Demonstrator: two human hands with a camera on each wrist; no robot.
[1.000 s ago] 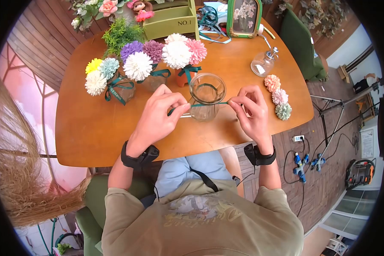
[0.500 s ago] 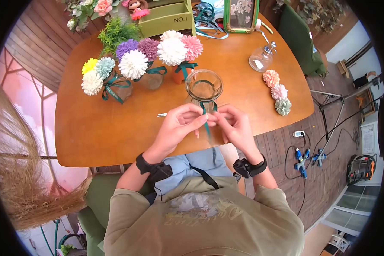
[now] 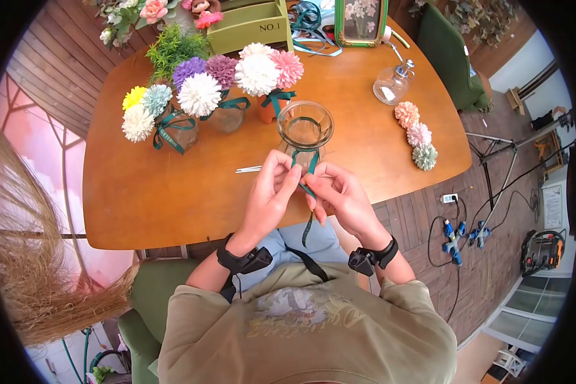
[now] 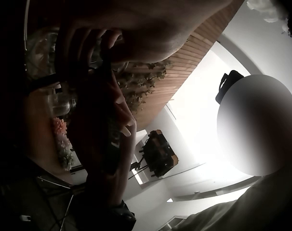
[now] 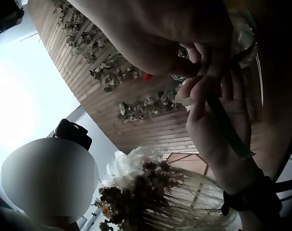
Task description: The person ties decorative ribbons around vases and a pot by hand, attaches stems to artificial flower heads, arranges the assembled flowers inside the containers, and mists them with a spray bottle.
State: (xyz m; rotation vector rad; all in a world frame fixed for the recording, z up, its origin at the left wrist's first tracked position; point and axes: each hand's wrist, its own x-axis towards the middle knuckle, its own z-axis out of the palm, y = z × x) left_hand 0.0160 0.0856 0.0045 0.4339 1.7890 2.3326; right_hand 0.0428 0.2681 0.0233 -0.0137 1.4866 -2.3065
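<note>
A clear glass vase (image 3: 288,137) with a wide flared rim stands on the table in front of the person. Round its neck runs a dark green ribbon (image 3: 314,161), crossed at the near side, with one tail hanging past the table edge. My left hand (image 3: 267,198) pinches the ribbon between thumb and forefinger just below the neck. Close beside it, the right hand (image 3: 344,197) pinches the ribbon too, fingertips almost meeting the left ones. In the right wrist view a ribbon end (image 5: 228,127) trails down across the left palm.
Thin white sticks (image 3: 248,169) lie left of the vase. Behind stand vases of pompom flowers with green bows, such as the white flower (image 3: 200,94). To the right are a glass spray bottle (image 3: 390,86) and loose pompom flowers (image 3: 419,135). A green crate (image 3: 249,29) stands at the back.
Both hands have come from wide apart, stretching the ribbon sideways, to close together at the vase's near side. The ribbon now crosses there, and a tail hangs down.
</note>
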